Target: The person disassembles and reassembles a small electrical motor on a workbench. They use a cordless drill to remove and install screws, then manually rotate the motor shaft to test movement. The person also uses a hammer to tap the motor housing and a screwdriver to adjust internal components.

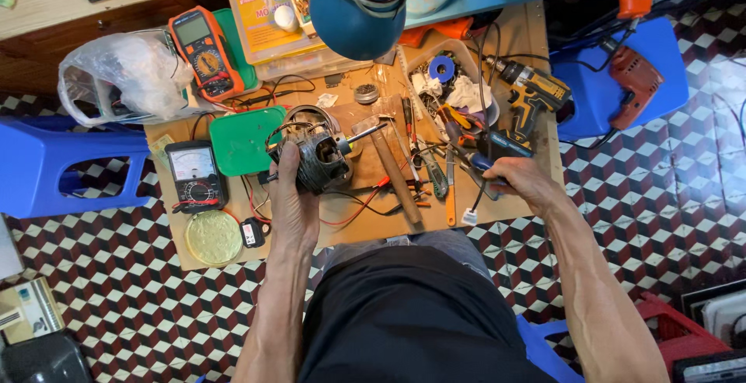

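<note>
My left hand (291, 200) grips a round grey electric motor (317, 154) with copper windings, holding it upright over the low wooden board (353, 224). Thin red and black wires trail from the motor across the board. My right hand (517, 181) is closed on a tool with a dark blue handle (486, 164), at the right side of the board. A wooden-handled hammer (396, 172) lies between the two hands, beside several screwdrivers and pliers (439, 177).
A green lid (241, 141), an analog meter (196, 175), an orange multimeter (203, 50) and a round yellow tin (212, 237) sit left. A yellow cordless drill (532, 95), a red drill (636, 76), blue plastic stools (62, 161) and a blue lamp (359, 6) surround the board.
</note>
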